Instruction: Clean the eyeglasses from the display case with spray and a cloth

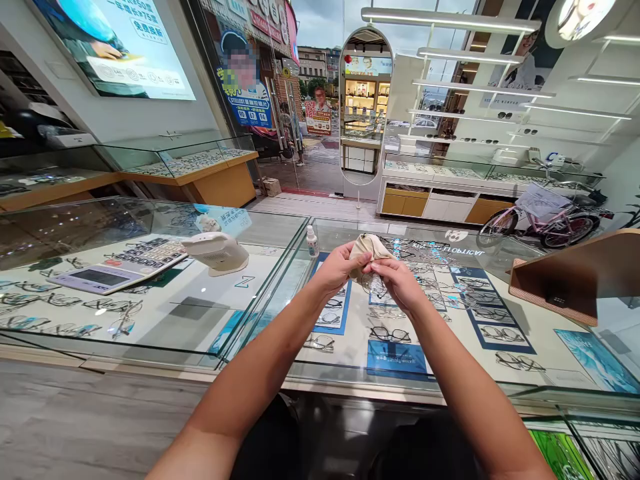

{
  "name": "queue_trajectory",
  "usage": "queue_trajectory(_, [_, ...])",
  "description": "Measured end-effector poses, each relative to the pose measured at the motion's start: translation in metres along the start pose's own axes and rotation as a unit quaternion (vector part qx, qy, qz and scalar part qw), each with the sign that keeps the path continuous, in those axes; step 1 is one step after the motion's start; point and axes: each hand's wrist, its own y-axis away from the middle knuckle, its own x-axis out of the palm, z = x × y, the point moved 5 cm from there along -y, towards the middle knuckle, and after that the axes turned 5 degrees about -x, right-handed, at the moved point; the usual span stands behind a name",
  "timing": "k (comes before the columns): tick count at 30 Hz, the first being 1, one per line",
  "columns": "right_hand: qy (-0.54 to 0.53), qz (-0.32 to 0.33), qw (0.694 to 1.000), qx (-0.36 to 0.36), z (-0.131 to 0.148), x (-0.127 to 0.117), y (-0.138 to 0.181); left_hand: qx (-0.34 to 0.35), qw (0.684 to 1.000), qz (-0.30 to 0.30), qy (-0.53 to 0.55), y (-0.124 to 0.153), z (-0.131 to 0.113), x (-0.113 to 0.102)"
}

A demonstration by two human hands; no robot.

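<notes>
Above the glass display counter, both of my hands meet around a bunched beige cloth. My left hand is closed on the cloth from the left, thumb against its folds. My right hand is pinched at the cloth's lower right edge. A thin-rimmed pair of eyeglasses shows just under the fingers and seems gripped by my right hand; the cloth and fingers hide part of it. A small white spray bottle stands upright on the glass, left of my hands.
Under the glass lie rows of spectacle frames. A calculator-like keypad and a white device are on the left. At right stands a brown tilted mirror or stand. Beyond are an oval mirror and a pink bicycle.
</notes>
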Motion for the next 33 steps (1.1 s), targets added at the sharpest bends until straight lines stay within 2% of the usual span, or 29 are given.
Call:
queue_trajectory(6, [0.030,0.020,0.999,-0.019,-0.005,0.005,0.001,0.060,0.997,-0.039,-0.005,-0.001,0.001,0.005])
queue_trajectory(10, [0.051,0.034,0.998,-0.017,-0.006,0.009,0.003,0.057,0.997,-0.052,0.005,-0.004,0.004,0.002])
queue_trajectory(14, [0.037,0.016,0.999,-0.020,0.001,0.006,0.004,0.043,0.998,-0.039,0.040,-0.006,0.001,-0.003])
queue_trajectory(19, [0.021,-0.002,1.000,-0.013,0.007,0.002,0.003,0.010,0.999,0.020,0.050,-0.001,-0.002,0.001])
queue_trajectory(26, [0.035,0.024,0.999,-0.006,-0.002,0.007,0.004,0.055,0.998,-0.010,0.043,-0.006,0.005,0.002])
queue_trajectory(30, [0.028,0.017,0.999,0.005,-0.002,0.007,0.005,0.028,0.998,-0.012,0.058,-0.009,0.006,-0.004])
queue_trajectory(33, [0.002,-0.009,1.000,-0.001,0.004,0.003,0.004,0.004,0.996,0.022,0.082,-0.009,0.002,-0.007])
